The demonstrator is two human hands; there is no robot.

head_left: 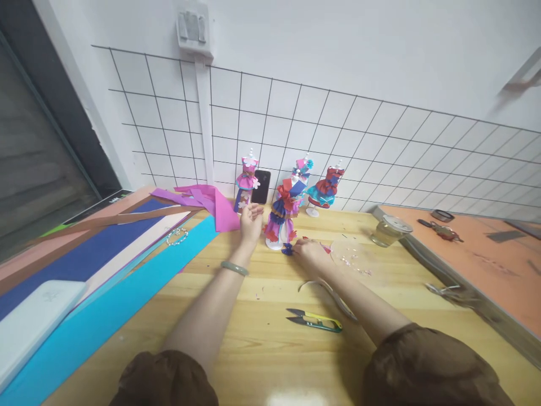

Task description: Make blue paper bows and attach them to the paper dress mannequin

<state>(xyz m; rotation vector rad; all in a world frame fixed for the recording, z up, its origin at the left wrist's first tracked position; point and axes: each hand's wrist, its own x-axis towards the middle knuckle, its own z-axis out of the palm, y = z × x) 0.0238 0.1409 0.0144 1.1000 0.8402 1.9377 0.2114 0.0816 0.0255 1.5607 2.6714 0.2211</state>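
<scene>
My left hand [251, 221] is raised above the table with loosely curled fingers and nothing visible in them. It is beside a small dress form [247, 177] in a pink and purple crepe-paper dress with pale flowers. My right hand [311, 255] rests low over the table, its fingertips closed at a small dark blue paper bow [287, 249]. Just behind the bow stands a dress form [282, 211] in a ruffled red, blue and pink paper dress on a white base. Part of the grip is hidden by the hand.
Yellow-green thread snips [315, 320] and a pale strip [332, 296] lie near my right forearm. Crepe-paper sheets [169, 268], a beaded bracelet [177, 237] and a white device [40, 310] are left. A phone [261, 187], red-blue dress form [327, 189] and glass jar [389, 231] stand behind.
</scene>
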